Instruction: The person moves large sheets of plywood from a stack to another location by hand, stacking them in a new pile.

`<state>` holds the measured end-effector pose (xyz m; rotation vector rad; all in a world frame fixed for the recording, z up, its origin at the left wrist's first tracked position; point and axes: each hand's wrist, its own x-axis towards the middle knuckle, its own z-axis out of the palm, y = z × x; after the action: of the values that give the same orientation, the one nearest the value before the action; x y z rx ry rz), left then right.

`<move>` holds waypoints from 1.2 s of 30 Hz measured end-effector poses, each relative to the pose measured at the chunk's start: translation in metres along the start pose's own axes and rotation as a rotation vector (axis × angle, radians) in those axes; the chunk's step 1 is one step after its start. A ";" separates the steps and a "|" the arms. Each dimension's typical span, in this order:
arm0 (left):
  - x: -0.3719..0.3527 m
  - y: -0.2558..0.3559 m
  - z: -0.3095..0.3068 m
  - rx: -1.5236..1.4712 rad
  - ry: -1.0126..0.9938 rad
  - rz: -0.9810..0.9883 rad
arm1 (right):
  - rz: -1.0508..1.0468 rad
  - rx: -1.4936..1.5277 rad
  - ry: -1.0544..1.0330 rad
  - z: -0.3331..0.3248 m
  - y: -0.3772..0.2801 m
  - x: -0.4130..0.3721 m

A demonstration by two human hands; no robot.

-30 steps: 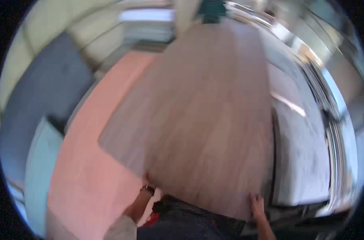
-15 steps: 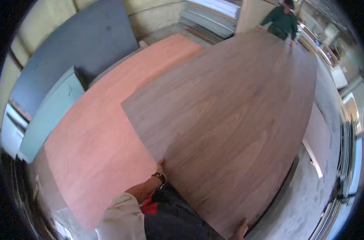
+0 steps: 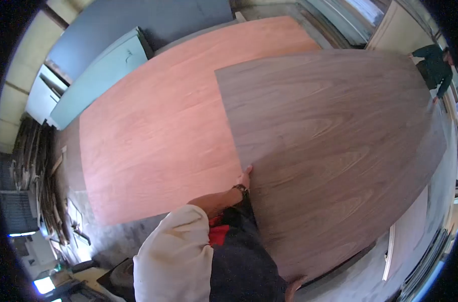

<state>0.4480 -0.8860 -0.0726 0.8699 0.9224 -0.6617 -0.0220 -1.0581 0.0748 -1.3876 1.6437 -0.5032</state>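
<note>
A large brown wood-grain plywood sheet (image 3: pixel 334 151) spans the right half of the view, held up off the floor. My left hand (image 3: pixel 244 178) is closed on its near edge, thumb on top and fingers hidden beneath. At the bottom, my right hand (image 3: pixel 293 288) grips the same edge near the corner; only part of it shows. Holding the far end is another person (image 3: pixel 433 70) in a dark green top. A pinkish-orange plywood sheet (image 3: pixel 158 136) lies to the left, partly covered by the brown one.
A pale green panel (image 3: pixel 100 80) and a big dark grey board (image 3: pixel 183 25) lean along the far wall. Thin wood strips (image 3: pixel 32 171) are piled at the left. On the right are a light panel (image 3: pixel 405 241) and stacked sheets (image 3: pixel 428 269).
My view has turned left, so the sheets and the other person sit farther right in it. Both my hands keep their hold on the brown sheet.
</note>
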 end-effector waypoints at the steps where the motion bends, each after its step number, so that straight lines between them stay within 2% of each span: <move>1: 0.006 -0.004 0.012 0.016 0.040 0.017 | -0.002 0.002 0.002 -0.001 -0.003 0.016; 6: 0.013 -0.022 0.052 0.074 0.210 0.072 | 0.169 0.032 -0.062 -0.007 -0.008 0.061; 10: 0.015 -0.040 0.074 0.009 0.172 0.165 | 0.192 0.038 -0.104 -0.011 -0.010 0.092; 13: 0.006 -0.045 0.085 0.123 0.161 0.198 | 0.207 0.061 -0.127 -0.013 -0.007 0.114; 16: -0.031 -0.044 0.098 0.252 0.277 0.219 | 0.235 0.096 -0.157 -0.020 0.005 0.143; 18: -0.058 -0.054 0.142 0.293 0.369 0.224 | 0.253 0.123 -0.163 -0.031 0.014 0.182; 19: -0.035 -0.078 0.143 0.312 0.368 0.220 | 0.261 0.137 -0.161 -0.038 0.020 0.198; 20: 0.011 -0.108 0.134 0.248 0.238 0.425 | 0.261 0.148 -0.165 -0.043 0.025 0.217; 22: 0.019 -0.124 0.173 0.177 0.099 0.615 | 0.245 0.178 -0.163 -0.054 0.040 0.256; 24: -0.052 -0.096 0.226 0.088 0.175 0.649 | 0.254 0.199 -0.187 -0.054 0.048 0.281; 25: -0.032 -0.103 0.228 0.094 0.164 0.655 | 0.301 0.188 -0.210 -0.048 0.030 0.283; 27: 0.033 -0.129 0.241 0.184 0.218 0.408 | 0.437 0.137 -0.285 -0.033 -0.010 0.303; 30: 0.001 -0.121 0.287 0.185 0.270 0.438 | 0.404 0.218 -0.280 -0.024 -0.031 0.307; 33: 0.080 -0.149 0.281 0.191 0.186 0.543 | 0.362 0.330 -0.272 -0.008 -0.042 0.310; 34: 0.084 -0.153 0.292 0.193 0.169 0.538 | 0.354 0.339 -0.258 -0.003 -0.052 0.311; 36: 0.087 -0.153 0.312 0.182 0.121 0.420 | 0.467 0.208 -0.134 0.005 -0.078 0.317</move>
<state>0.4897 -1.2407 -0.1016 1.2349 0.7607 -0.3343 0.0366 -1.3741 0.0161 -0.8307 1.6820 -0.2889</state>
